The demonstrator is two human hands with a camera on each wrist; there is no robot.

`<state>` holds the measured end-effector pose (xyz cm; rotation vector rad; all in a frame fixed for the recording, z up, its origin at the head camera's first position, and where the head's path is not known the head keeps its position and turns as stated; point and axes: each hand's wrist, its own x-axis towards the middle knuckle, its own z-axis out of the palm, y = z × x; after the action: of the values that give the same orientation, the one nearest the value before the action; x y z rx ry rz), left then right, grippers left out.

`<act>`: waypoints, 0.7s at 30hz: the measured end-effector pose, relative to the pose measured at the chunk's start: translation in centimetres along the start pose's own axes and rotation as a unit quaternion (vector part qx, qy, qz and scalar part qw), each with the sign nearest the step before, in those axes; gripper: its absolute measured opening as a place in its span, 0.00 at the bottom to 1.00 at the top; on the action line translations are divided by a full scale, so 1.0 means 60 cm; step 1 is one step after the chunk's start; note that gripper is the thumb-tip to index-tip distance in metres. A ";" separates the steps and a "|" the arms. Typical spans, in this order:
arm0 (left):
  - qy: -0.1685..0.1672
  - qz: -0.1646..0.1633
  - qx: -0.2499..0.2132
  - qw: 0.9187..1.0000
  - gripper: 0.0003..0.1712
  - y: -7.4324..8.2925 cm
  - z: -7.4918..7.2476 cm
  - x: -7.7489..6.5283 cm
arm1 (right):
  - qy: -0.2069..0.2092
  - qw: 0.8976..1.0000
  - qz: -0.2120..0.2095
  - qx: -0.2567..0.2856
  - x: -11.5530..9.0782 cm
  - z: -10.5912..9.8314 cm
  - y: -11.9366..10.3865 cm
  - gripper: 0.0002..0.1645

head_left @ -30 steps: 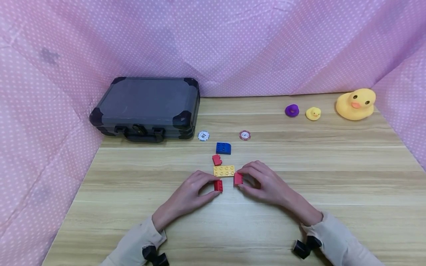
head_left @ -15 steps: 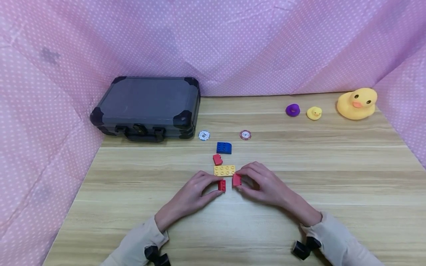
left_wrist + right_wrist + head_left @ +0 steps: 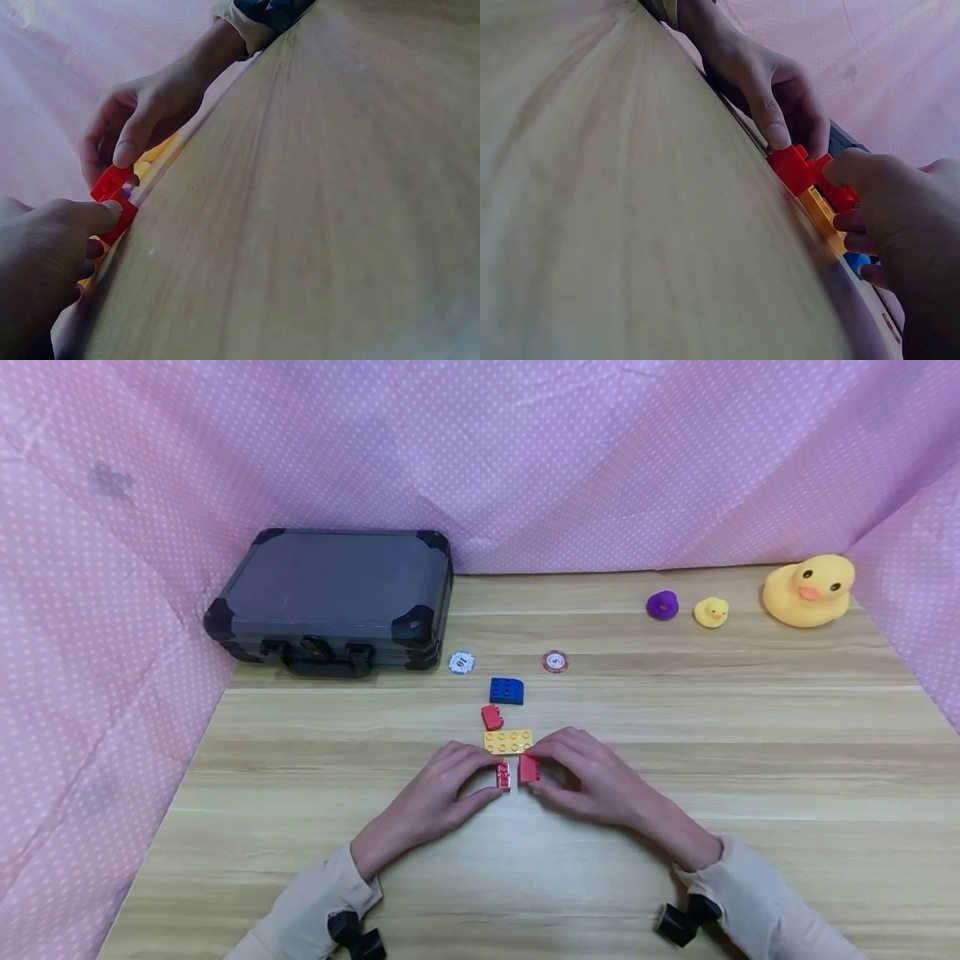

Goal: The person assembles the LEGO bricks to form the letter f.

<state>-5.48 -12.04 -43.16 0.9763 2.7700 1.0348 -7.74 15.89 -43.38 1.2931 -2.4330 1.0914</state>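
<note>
My left hand pinches a small red toy building brick between thumb and fingers. Facing it, my right hand pinches a second red building brick, with a narrow gap between the two in the head view. In the right wrist view, the left hand's brick sits low by the tabletop, its studs turned toward the other brick. Just beyond the hands lies a yellow building brick, studs up. Behind that are a third red brick and a blue brick with one rounded corner.
A grey hard case with black corners stands at the back left. White and dark red poker chips lie beyond the bricks. Purple, small yellow and large yellow ducks sit at the back right.
My left hand has carried its red brick to the right and turned it slightly. My right hand has shifted its brick a little left, so the gap between them has narrowed.
</note>
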 end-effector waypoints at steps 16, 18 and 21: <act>0.000 0.003 -0.003 1.000 0.25 0.000 0.000 0.001 | -0.009 1.000 -0.007 0.002 0.007 0.008 -0.005 0.24; -0.001 0.002 -0.005 1.000 0.24 -0.001 0.000 0.001 | -0.008 1.000 -0.010 0.001 0.008 0.010 -0.005 0.24; -0.002 0.000 -0.007 1.000 0.24 -0.001 0.000 0.001 | -0.008 1.000 -0.014 -0.002 0.010 0.011 -0.006 0.24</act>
<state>-5.54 -12.04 -43.17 0.9763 2.7546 1.0497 -7.70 14.92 -43.40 1.3353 -2.4211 1.0727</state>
